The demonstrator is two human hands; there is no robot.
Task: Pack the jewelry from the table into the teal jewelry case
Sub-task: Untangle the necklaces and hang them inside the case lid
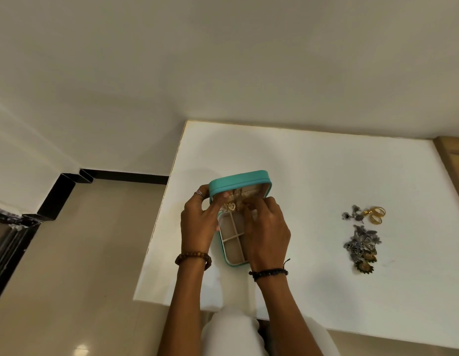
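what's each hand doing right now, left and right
Left hand: fingers pinch the gold heart necklace at the teal jewelry case lid.
Right hand: fingers curled on the necklace chain.

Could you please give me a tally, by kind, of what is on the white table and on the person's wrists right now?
Teal jewelry case: 1
Gold necklace with heart pendant: 1
Gold bangle cluster: 1
Silver jewelry piles: 2, pieces too tangled to count
Wrist bracelets: 2
Total: 7
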